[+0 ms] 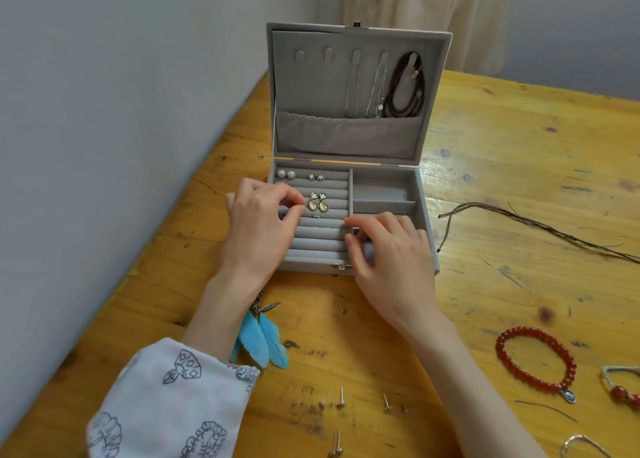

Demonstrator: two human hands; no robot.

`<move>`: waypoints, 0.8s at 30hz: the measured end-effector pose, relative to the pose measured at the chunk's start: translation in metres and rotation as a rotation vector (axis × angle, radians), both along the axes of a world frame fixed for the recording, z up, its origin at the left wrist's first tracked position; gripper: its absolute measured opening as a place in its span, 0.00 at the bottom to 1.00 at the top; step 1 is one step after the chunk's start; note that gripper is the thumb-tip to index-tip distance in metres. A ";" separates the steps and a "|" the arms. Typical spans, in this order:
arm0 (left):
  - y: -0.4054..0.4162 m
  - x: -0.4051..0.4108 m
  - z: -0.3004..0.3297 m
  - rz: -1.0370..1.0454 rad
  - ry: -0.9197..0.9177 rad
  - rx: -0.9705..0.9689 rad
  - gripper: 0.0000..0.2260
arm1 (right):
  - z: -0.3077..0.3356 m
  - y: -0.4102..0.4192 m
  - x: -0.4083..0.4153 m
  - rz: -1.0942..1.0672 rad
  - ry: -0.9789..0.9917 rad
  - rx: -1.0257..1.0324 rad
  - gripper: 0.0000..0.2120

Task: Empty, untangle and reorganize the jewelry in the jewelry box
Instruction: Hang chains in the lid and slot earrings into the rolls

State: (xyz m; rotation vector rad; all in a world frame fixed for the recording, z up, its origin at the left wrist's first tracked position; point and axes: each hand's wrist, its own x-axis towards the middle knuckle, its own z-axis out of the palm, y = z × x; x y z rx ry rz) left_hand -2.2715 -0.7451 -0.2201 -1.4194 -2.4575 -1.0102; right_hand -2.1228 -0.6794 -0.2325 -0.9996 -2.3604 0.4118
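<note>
Wooden table [519, 167] bearing all items, extending beyond both hands on every side. Grey velvet jewelry box [427, 215], lid raised, directly under and beyond the two hands; its lid panel, above the hands, carries a dark beaded necklace [403, 90] and two thin silver chains [375, 87] hung on tabs. Left hand [259, 225] over the ring-roll section at the box's left, thumb and forefinger pressed together at a roll; whether anything is pinched between them cannot be told. Right hand [391, 260] over the box's front right corner, fingers curled with tips at the divider, nothing visibly held. Thin brown cords [540, 225] lying far right of the right hand. Red beaded bracelet [535, 364] with a small pendant, right of the right forearm. Blue feather earrings [263, 336] partly under the left forearm. Teardrop earrings [318, 203] on the rolls just right of the left fingertips. Pearl studs [286, 173] and small dark studs [317, 177] on the far roll beyond the left hand. Loose silver stud pins [341, 397] between the forearms, nearest the viewer.
</note>
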 end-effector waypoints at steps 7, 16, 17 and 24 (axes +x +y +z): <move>0.003 0.001 -0.002 -0.003 0.048 -0.036 0.02 | 0.001 -0.001 0.002 0.013 0.000 0.008 0.12; 0.002 0.006 0.002 -0.065 0.156 -0.110 0.02 | -0.001 -0.001 0.002 0.011 -0.003 0.002 0.12; 0.001 0.006 0.001 -0.067 0.161 -0.120 0.03 | -0.001 -0.001 0.002 0.010 -0.004 0.005 0.12; -0.002 0.012 -0.003 0.002 0.174 -0.123 0.06 | -0.001 -0.001 0.002 0.009 0.002 0.007 0.12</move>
